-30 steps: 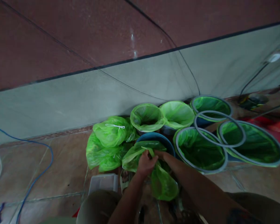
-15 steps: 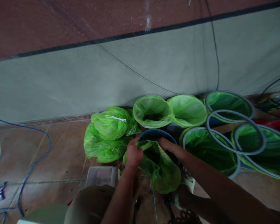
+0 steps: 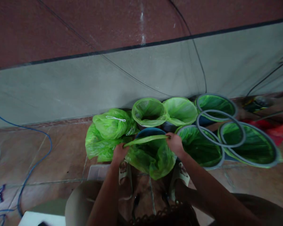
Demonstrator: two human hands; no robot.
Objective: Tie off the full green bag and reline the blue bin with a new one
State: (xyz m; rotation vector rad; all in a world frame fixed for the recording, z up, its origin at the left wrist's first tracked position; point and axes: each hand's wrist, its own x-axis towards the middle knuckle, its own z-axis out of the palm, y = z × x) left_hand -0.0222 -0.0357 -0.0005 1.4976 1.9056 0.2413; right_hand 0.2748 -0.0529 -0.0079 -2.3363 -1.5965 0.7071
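Note:
A green plastic bag [image 3: 153, 161] hangs over the near side of a blue bin [image 3: 147, 132], its far edge pulled into a taut strip. My left hand [image 3: 119, 153] is closed on the left end of that edge. At the other end, my right hand [image 3: 174, 143] grips the same edge, to the right of the bin. Behind the bin stand two bins lined with light green bags, a left lined bin [image 3: 149, 110] and a right lined bin [image 3: 180, 110], touching at their rims. The lower part of the blue bin is hidden by the bag.
Bunched green bags [image 3: 109, 131] with a white tie lie at left. Several lined bins with grey rims, such as the near lined bin [image 3: 200, 147], stand at right, with a loose grey ring [image 3: 240, 128] across them. A clear plastic box [image 3: 97, 172] and a blue cable [image 3: 37, 163] are on the floor.
My hands have spread apart, the left moving left and the right moving right. The bag's edge, loose and gathered before, is now stretched between them across the bin.

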